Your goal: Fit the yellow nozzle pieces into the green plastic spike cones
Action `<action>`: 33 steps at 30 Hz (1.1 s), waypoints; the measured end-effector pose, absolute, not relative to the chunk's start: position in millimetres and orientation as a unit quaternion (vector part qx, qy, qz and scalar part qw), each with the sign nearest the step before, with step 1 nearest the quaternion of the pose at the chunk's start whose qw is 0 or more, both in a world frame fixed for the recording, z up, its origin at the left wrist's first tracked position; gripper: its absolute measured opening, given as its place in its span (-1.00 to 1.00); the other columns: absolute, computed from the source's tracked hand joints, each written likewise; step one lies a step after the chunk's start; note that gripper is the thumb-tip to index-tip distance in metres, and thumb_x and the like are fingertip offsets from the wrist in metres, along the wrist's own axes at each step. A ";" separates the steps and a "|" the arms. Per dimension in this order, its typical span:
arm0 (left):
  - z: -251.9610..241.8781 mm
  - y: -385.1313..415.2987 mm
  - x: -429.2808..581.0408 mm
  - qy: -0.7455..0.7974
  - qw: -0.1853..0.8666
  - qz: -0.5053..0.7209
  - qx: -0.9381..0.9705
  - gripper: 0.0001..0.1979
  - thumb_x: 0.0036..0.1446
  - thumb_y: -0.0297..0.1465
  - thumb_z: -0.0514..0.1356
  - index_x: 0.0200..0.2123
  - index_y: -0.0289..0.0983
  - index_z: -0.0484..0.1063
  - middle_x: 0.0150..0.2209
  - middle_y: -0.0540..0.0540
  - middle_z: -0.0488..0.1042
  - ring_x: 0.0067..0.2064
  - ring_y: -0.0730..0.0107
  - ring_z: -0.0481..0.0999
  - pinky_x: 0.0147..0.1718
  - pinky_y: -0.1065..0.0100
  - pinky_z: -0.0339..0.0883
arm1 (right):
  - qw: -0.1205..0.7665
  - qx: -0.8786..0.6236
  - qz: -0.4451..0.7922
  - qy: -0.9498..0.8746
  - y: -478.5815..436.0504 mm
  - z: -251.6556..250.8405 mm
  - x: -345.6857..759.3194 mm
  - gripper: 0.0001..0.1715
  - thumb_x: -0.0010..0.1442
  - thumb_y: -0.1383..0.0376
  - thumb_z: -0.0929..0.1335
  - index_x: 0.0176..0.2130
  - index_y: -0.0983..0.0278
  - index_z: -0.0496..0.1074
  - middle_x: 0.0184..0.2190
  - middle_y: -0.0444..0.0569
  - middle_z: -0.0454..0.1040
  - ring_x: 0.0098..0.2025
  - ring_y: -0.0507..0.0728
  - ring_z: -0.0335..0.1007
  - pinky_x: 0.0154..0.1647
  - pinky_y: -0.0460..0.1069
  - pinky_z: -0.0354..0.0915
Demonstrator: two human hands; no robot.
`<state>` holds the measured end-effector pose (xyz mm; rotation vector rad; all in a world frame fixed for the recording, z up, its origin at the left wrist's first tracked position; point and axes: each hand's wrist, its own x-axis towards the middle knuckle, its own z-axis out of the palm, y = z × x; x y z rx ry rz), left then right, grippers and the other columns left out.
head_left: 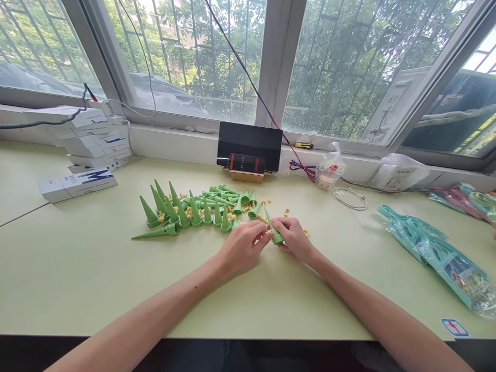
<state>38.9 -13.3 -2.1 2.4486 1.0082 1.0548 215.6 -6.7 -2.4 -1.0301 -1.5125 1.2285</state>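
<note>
My right hand (295,238) is closed around a green plastic spike (277,238), a hollow cone with a ringed base, its tip pointing up and away from me. My left hand (247,243) is beside it with fingers pinched together close to the spike's side; a bit of yellow shows at the fingertips, too small to make out fully. Just beyond and to the left, several green spikes (182,214) stand upright on their bases, while others (222,194) lie on their sides. Small yellow plastic pieces (287,212) are scattered among and around them.
White boxes (96,139) are stacked at the back left, with one box (77,185) lying in front. A tablet (250,142) and a phone (244,163) lean by the window. Teal packaged hangers (434,248), a plastic bag (329,170) and a white cable (351,200) lie rightward.
</note>
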 end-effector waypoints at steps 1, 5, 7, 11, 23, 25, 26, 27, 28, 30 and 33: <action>-2.2 -13.3 39.0 0.350 0.144 0.366 0.850 -0.64 0.36 -0.30 0.02 -0.51 -0.27 0.19 -0.51 0.05 0.23 -0.48 0.50 0.16 -0.45 0.38 0.05 | 0.451 -0.418 0.496 -0.613 -7.1 -2.3 215.0 -0.52 0.23 -0.02 0.32 -0.47 0.32 0.41 -0.71 -0.25 0.11 -0.72 -0.06 -0.01 -0.78 -0.14 0.01; -2.9 -13.3 38.9 0.348 0.144 0.372 0.848 -0.63 0.36 -0.33 0.02 -0.54 -0.27 0.15 -0.53 0.05 0.19 -0.49 0.49 0.13 -0.46 0.37 0.03 | 0.453 -0.426 0.487 -0.613 -8.7 -2.4 213.3 -0.51 0.22 -0.03 0.32 -0.48 0.31 0.39 -0.69 -0.24 0.11 -0.70 -0.06 0.01 -0.75 -0.14 0.05; -3.3 -13.1 38.9 0.345 0.145 0.374 0.848 -0.63 0.35 -0.34 0.02 -0.55 -0.27 0.16 -0.53 0.05 0.18 -0.49 0.49 0.12 -0.47 0.37 0.02 | 0.452 -0.433 0.478 -0.616 -8.6 -3.7 213.4 -0.51 0.22 -0.03 0.32 -0.48 0.31 0.40 -0.69 -0.24 0.13 -0.69 -0.06 0.02 -0.74 -0.14 0.06; -4.2 -12.4 39.6 0.341 0.156 0.379 0.846 -0.61 0.34 -0.33 0.03 -0.56 -0.27 0.17 -0.53 0.05 0.15 -0.49 0.49 0.11 -0.47 0.36 0.01 | 0.452 -0.440 0.458 -0.626 -7.7 -7.2 214.3 -0.51 0.24 -0.02 0.31 -0.46 0.32 0.42 -0.68 -0.24 0.10 -0.68 -0.07 0.00 -0.73 -0.13 0.00; 2.6 -19.2 46.4 0.384 0.335 0.405 0.759 -0.56 0.31 -0.21 0.04 -0.60 -0.27 0.12 -0.62 0.08 0.02 -0.54 0.52 0.03 -0.52 0.38 -0.05 | 0.461 -0.451 0.394 -0.654 -10.9 -6.6 213.6 -0.50 0.28 -0.02 0.27 -0.51 0.28 0.29 -0.63 -0.21 0.10 -0.60 -0.04 0.02 -0.66 -0.12 0.04; 3.2 -19.5 46.5 0.395 0.393 0.394 0.731 -0.57 0.30 -0.18 0.04 -0.58 -0.27 0.19 -0.65 0.09 0.07 -0.58 0.54 0.07 -0.56 0.40 -0.03 | 0.459 -0.450 0.382 -0.664 -10.7 -7.1 213.8 -0.49 0.29 -0.02 0.26 -0.51 0.28 0.29 -0.62 -0.20 0.11 -0.60 -0.03 0.03 -0.64 -0.12 0.05; 3.6 -19.5 46.6 0.399 0.420 0.389 0.716 -0.57 0.29 -0.17 0.05 -0.57 -0.27 0.22 -0.66 0.09 0.10 -0.60 0.54 0.09 -0.57 0.42 -0.01 | 0.459 -0.449 0.377 -0.668 -10.5 -7.4 214.0 -0.49 0.29 -0.02 0.26 -0.51 0.27 0.29 -0.62 -0.20 0.12 -0.60 -0.03 0.04 -0.64 -0.11 0.05; 3.9 -19.4 46.6 0.401 0.445 0.384 0.703 -0.57 0.28 -0.16 0.05 -0.57 -0.27 0.24 -0.68 0.09 0.13 -0.61 0.55 0.12 -0.59 0.43 0.01 | 0.459 -0.448 0.373 -0.671 -10.3 -7.7 214.1 -0.49 0.30 -0.02 0.25 -0.51 0.27 0.29 -0.62 -0.20 0.11 -0.60 -0.02 0.04 -0.63 -0.11 0.05; 4.2 -19.4 46.6 0.403 0.466 0.381 0.690 -0.57 0.27 -0.14 0.05 -0.57 -0.27 0.25 -0.69 0.09 0.14 -0.63 0.55 0.13 -0.61 0.44 0.03 | 0.460 -0.447 0.368 -0.673 -10.2 -7.9 214.1 -0.49 0.30 -0.02 0.25 -0.51 0.27 0.28 -0.62 -0.20 0.11 -0.60 -0.02 0.03 -0.63 -0.11 0.05; 4.6 -19.1 46.6 0.406 0.503 0.374 0.665 -0.55 0.26 -0.12 0.05 -0.59 -0.28 0.26 -0.70 0.09 0.16 -0.66 0.56 0.15 -0.64 0.45 0.04 | 0.461 -0.447 0.358 -0.678 -10.0 -8.2 214.3 -0.49 0.30 -0.02 0.25 -0.51 0.27 0.28 -0.62 -0.19 0.12 -0.60 -0.02 0.04 -0.62 -0.10 0.05; 3.4 -17.5 46.2 0.410 0.550 0.358 0.633 -0.53 0.25 -0.11 0.06 -0.61 -0.29 0.28 -0.71 0.07 0.20 -0.70 0.57 0.18 -0.69 0.47 0.02 | 0.458 -0.446 0.343 -0.688 -10.2 -7.9 214.4 -0.50 0.31 -0.01 0.25 -0.49 0.27 0.31 -0.61 -0.18 0.15 -0.59 -0.01 0.05 -0.60 -0.10 0.05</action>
